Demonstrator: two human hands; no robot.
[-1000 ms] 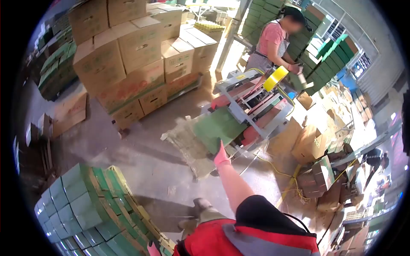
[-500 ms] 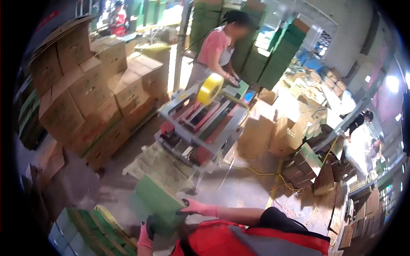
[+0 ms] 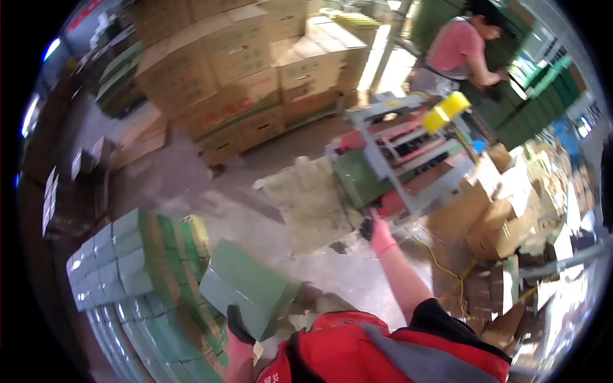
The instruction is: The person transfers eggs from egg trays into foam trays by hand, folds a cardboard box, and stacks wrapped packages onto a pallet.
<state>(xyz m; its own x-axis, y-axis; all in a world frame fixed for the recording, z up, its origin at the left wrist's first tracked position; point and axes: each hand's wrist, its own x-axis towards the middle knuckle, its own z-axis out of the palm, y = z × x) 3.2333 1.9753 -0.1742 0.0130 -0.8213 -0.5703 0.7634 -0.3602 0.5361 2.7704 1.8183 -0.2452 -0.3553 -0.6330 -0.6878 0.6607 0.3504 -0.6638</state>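
My left hand [image 3: 239, 328], in a pink glove with a dark palm and fingers, holds a green box [image 3: 248, 281] by its near side. The box is tilted beside a stack of similar green boxes [image 3: 137, 255]. Stretched forward, my right hand [image 3: 378, 231] is at the near corner of another green box [image 3: 359, 177]. That box lies at the near end of a grey-framed taping machine [image 3: 408, 185]. The right fingers are extended but slightly blurred; whether they touch the box I cannot tell. A yellow tape roll [image 3: 446, 112] sits on the machine.
Large brown cartons [image 3: 236, 70] are stacked behind on the left. A co-worker in a pink top [image 3: 456, 48] stands beyond the machine. Open cartons [image 3: 495, 223] and a yellow cable [image 3: 440, 263] lie on the right. A worn mat [image 3: 306, 204] covers part of the floor.
The view has swung left. My right hand has let go of the box in my left hand and reached forward to the machine. Another green box now shows at the machine's near end.
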